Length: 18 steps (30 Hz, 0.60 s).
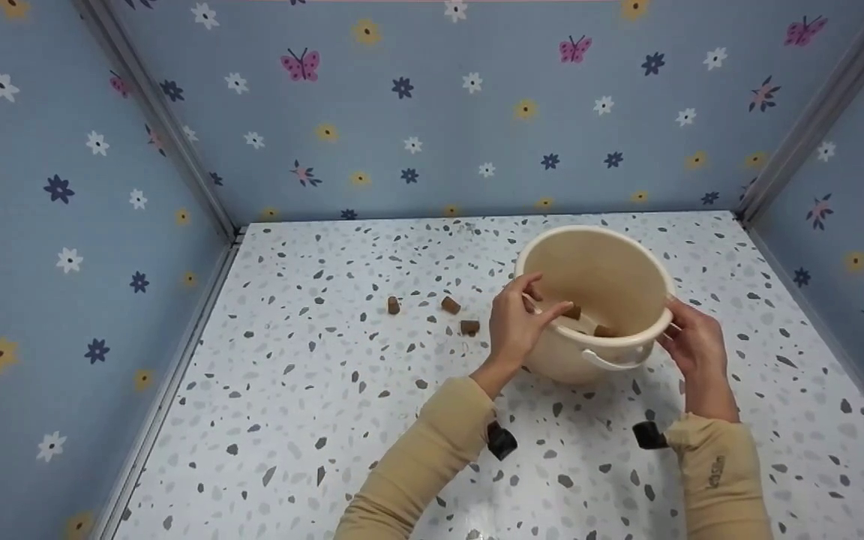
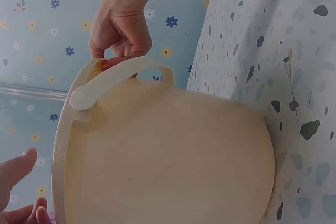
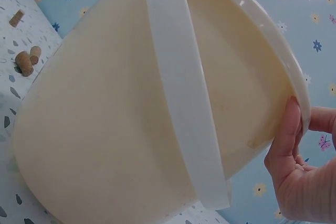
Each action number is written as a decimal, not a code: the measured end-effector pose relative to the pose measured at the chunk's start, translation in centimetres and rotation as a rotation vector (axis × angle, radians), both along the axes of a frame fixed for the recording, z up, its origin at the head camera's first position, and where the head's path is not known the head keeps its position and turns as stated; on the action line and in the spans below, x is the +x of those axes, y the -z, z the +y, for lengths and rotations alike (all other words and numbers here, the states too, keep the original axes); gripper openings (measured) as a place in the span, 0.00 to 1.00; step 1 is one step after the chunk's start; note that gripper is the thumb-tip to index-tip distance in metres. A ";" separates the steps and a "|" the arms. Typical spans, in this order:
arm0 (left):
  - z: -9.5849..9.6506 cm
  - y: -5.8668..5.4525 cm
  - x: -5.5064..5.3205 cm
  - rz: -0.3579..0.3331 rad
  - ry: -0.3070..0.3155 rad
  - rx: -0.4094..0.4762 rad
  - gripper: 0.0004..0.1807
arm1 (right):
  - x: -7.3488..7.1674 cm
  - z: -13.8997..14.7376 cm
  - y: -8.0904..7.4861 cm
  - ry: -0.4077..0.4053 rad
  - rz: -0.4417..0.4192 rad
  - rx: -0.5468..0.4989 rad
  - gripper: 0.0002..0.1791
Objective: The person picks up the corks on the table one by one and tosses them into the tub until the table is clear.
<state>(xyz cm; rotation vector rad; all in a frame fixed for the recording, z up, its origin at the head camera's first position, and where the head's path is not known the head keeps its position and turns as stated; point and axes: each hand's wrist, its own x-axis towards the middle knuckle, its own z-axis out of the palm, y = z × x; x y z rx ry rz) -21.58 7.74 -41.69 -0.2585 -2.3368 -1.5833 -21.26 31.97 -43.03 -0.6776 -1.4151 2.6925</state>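
A cream plastic bucket (image 1: 589, 360) with a white handle (image 1: 616, 364) is at the right of the table. My right hand (image 1: 698, 337) grips its right rim, thumb and fingers on either side of the wall in the right wrist view. Over the left rim is my left hand (image 1: 518, 319), thumb stretched across the opening and fingers loosely bent; the left wrist view shows its thumb (image 2: 18, 171) apart from the fingers, nothing between them. One cork (image 1: 573, 311) shows inside the bucket by the left thumb tip, and another cork (image 1: 604, 330) lies near the front wall.
Three more corks lie on the speckled table (image 1: 289, 390) left of the bucket: a far-left cork (image 1: 393, 305), a middle cork (image 1: 451, 305) and a nearer cork (image 1: 469, 327). Blue flowered panels (image 1: 432, 112) stand at the back and both sides.
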 end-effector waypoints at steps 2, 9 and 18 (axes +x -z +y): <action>-0.4 -0.1 -0.1 0.010 -0.005 0.023 0.28 | 0.0 0.0 0.1 -0.004 0.013 -0.003 0.03; -1.8 -0.3 -1.0 0.036 -0.039 0.049 0.23 | 0.1 -0.1 0.1 -0.010 0.022 0.015 0.03; -4.6 0.9 -2.4 0.028 -0.155 -0.054 0.21 | 0.1 0.0 0.0 -0.027 0.025 -0.025 0.04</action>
